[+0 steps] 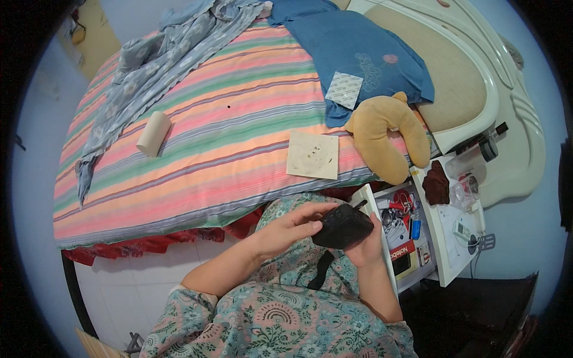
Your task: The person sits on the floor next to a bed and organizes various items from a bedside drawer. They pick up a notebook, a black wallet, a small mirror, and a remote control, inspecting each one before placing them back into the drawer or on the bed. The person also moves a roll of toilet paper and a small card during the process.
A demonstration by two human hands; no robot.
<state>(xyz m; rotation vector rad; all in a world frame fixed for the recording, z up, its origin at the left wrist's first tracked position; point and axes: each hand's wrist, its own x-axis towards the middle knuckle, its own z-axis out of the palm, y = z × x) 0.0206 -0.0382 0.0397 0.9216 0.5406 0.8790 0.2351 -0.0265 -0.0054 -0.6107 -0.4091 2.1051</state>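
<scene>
Over my lap I hold a small black case (341, 228), rounded at the corners, with a short dark stub at its top right. My left hand (297, 223) has its fingers on the left side and far edge of the case. From below and the right, my right hand (366, 246) cups it, the thumb along its right side. A black strap (322, 270) hangs beneath the case over my patterned clothing; whether the two are joined I cannot tell. Part of the right fingers is hidden under the case.
Right of my hands, a pulled-out drawer (439, 253) holds cables, a blue cylinder (416, 230) and a red box (401, 255). The nightstand carries a clear jar (471, 158) and brown cloth (436, 184). On the striped bed lie a neck pillow (371, 140), square board (312, 156) and cardboard tube (154, 133).
</scene>
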